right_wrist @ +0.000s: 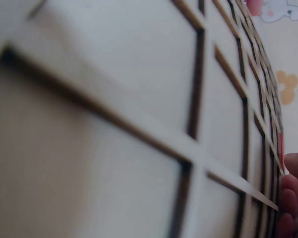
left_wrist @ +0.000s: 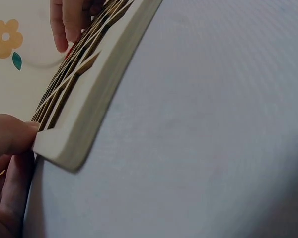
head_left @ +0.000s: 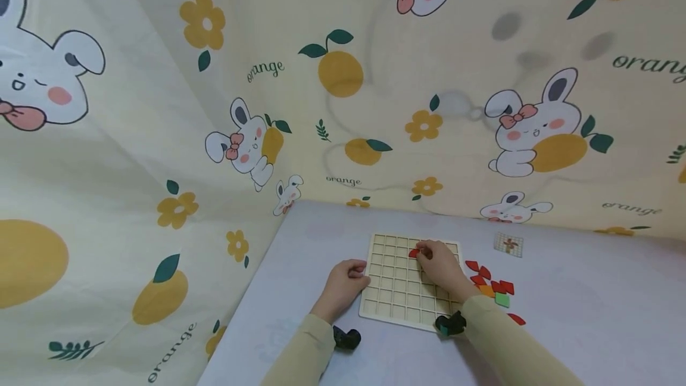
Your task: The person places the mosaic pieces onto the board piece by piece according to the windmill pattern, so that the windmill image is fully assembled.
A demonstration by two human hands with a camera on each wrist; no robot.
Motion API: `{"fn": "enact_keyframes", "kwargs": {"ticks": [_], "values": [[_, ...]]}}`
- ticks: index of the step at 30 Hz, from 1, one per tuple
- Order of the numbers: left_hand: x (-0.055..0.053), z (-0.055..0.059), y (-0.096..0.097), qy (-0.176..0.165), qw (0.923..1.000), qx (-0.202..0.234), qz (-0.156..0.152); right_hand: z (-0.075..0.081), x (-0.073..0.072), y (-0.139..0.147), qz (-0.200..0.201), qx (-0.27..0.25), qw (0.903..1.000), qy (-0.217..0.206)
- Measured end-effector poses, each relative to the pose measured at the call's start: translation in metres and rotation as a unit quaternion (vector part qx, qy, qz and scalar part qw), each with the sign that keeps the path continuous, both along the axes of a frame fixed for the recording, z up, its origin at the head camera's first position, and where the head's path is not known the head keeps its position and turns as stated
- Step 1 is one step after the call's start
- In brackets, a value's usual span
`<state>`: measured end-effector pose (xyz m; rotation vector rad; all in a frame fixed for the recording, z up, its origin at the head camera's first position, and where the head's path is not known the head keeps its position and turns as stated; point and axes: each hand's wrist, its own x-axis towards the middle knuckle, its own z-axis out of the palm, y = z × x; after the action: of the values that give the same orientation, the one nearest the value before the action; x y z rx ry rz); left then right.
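Observation:
A pale wooden grid board [head_left: 393, 321] lies on the table, its square cells framed by raised ridges. My left hand [head_left: 343, 288] grips the board's left edge; in the left wrist view one digit [left_wrist: 17, 134] lies on the rim and others are lower beside it. Over the board's far part, my right hand [head_left: 442, 267] pinches a small red tile [head_left: 413, 252]. That tile shows as a thin red sliver by the fingertips in the right wrist view. Right of the board lie several loose red tiles [head_left: 485, 273], an orange tile [head_left: 486, 290] and a green tile [head_left: 502, 299].
A small gridded picture card [head_left: 508, 244] lies at the back right of the table [head_left: 589, 314]. Rabbit-and-orange printed cloth [head_left: 461, 153] hangs behind and to the left. A dark wrist device [head_left: 347, 338] is at the left sleeve, another [head_left: 450, 323] at the right.

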<state>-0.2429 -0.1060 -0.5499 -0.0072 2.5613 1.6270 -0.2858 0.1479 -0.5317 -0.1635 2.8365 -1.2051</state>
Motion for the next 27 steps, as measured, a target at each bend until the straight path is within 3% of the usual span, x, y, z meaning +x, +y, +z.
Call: {"fn": "enact_keyframes", "kwargs": {"ticks": [12, 19, 27], "values": [[-0.002, -0.007, 0.0, 0.015, 0.9999, -0.004, -0.003, 0.03, 0.026, 0.048, -0.017, -0.017, 0.9997, 0.001], [-0.001, -0.007, 0.0, 0.006, 1.0, -0.002, -0.001, 0.032, 0.037, 0.085, -0.031, 0.017, 0.9993, 0.008], [0.0, -0.003, 0.001, 0.007, 1.0, -0.004, -0.003, 0.034, 0.056, 0.116, -0.045, 0.034, 0.9979, -0.032]]}}
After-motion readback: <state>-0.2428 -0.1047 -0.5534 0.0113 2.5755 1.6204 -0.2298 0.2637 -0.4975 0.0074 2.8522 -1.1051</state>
